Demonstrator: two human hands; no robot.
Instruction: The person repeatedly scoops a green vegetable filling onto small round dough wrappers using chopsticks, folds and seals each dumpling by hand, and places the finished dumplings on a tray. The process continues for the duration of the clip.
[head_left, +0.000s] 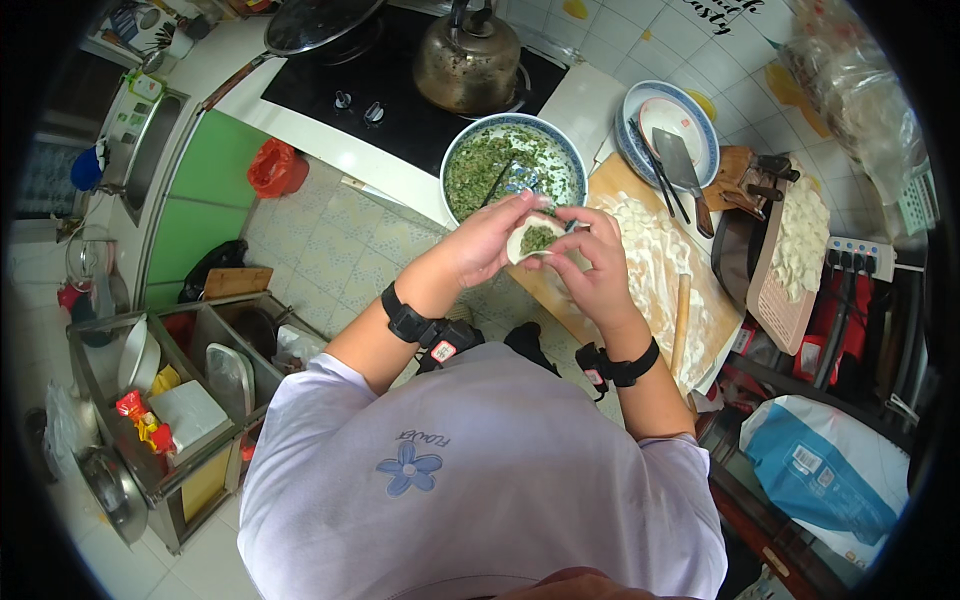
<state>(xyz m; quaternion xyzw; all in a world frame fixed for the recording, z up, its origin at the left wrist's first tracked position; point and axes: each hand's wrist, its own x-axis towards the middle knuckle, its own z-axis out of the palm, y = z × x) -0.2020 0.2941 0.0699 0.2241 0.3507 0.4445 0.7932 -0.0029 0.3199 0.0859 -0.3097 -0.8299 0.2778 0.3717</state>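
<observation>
A round dough wrapper (517, 244) with a mound of green filling (537, 238) on it rests between my two hands. My left hand (484, 240) cups it from below and the left side. With thumb and fingers, my right hand (596, 259) pinches its right edge. Just beyond my hands stands a large blue-rimmed bowl (574, 161) of chopped green filling (472, 169), a dark utensil (496, 184) leaning in it. To the right lies a floured wooden board (600, 199) with a rolling pin (681, 322) and pieces of dough on it.
A kettle (466, 64) stands on the black hob (315, 94), near a lidded pan (319, 26). Behind the board, a cleaver (679, 161) and chopsticks (660, 169) lie across stacked bowls (626, 127). A knife block (731, 176) and a pink tray (780, 319) of dumplings sit further right.
</observation>
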